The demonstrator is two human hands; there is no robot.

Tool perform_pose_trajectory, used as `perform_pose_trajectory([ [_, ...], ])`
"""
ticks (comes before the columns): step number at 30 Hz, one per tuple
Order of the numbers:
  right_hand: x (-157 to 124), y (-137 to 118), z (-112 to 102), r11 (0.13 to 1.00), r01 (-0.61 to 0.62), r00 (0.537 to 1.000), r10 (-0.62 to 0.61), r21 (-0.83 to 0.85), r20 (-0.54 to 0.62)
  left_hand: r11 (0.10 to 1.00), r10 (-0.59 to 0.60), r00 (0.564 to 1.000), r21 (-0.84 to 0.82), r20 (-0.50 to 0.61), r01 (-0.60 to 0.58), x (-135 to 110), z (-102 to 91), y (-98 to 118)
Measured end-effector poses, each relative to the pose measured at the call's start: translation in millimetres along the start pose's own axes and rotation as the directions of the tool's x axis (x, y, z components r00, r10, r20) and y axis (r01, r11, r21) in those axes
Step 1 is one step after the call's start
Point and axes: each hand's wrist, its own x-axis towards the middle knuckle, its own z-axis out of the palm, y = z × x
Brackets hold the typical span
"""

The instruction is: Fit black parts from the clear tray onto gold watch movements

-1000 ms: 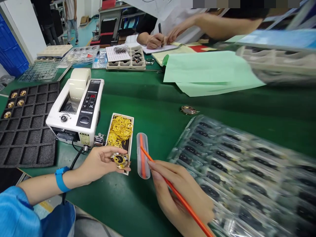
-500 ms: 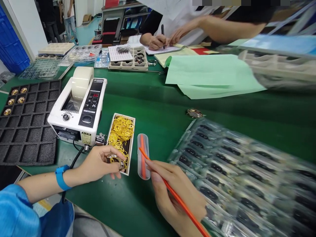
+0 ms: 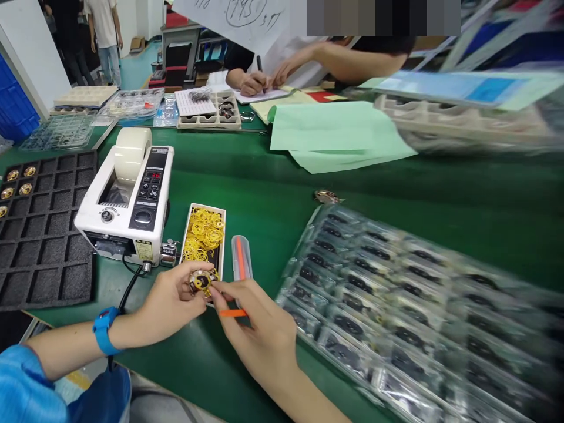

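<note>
My left hand (image 3: pixel 165 305) is closed around a small round metal part (image 3: pixel 201 282), gold at the rim with a dark centre, like a watch movement. Its face is turned up between thumb and fingers. At the part's right edge are the pinched thumb and index fingertips of my right hand (image 3: pixel 264 332). An orange stick (image 3: pixel 233 313) is tucked in that hand, only a short end showing; whether the fingertips also pinch something small is unclear. Just beyond my hands lies a white box (image 3: pixel 224 226) of thin yellow rings (image 3: pixel 205 232). A clear case (image 3: pixel 248 255) with an orange strip stands beside it.
A white tape dispenser (image 3: pixel 147 232) and a tally counter (image 3: pixel 168 252) stand left of the box. Further left is a black foam tray (image 3: pixel 57 255) with several gold parts. Clear blister trays (image 3: pixel 352 294) fill the right. Across the table, another person's hand (image 3: pixel 253 83) holds a pen.
My right hand has moved left to the round part, and the orange stick has swung back into its palm. The part in my left hand now faces up more. The view has shifted slightly.
</note>
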Motion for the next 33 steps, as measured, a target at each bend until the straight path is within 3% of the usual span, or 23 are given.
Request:
perform_pose_trajectory([
  [6,0.2,0.8,8.0,0.991,-0.116,0.992,0.118,0.062,-0.036,0.995,0.067,0.994,0.065,0.084,-0.072,-5.6,-0.2,-2.3],
  [12,0.8,-3.2,12.0,0.954,-0.253,0.963,0.264,0.160,-0.050,0.966,0.151,0.983,0.197,0.100,-0.168,-6.5,-1.5,-7.5],
  [20,6.9,-1.6,14.4,0.947,-0.266,0.961,0.275,0.182,-0.025,0.914,0.193,0.970,0.333,0.148,-0.233,-8.0,-1.7,-2.4],
  [25,10.6,-8.6,7.3,0.930,-0.225,0.974,0.223,0.290,0.041,0.910,0.154,0.986,0.381,0.059,-0.165,-4.6,-4.9,-3.1],
  [28,12.2,-9.6,-0.3,0.919,-0.222,0.973,0.229,0.327,0.016,0.944,0.166,0.986,0.290,-0.014,-0.155,-0.1,-9.2,-4.0],
  [30,12.4,-4.9,-3.1,0.919,-0.263,0.963,0.271,0.295,0.015,0.960,0.208,0.975,0.204,-0.074,-0.189,2.8,-12.1,-4.2],
  [33,11.0,6.9,-2.7,0.931,-0.330,0.942,0.312,0.160,0.126,0.963,0.253,0.955,0.140,-0.156,-0.232,6.3,-15.5,-4.4],
])
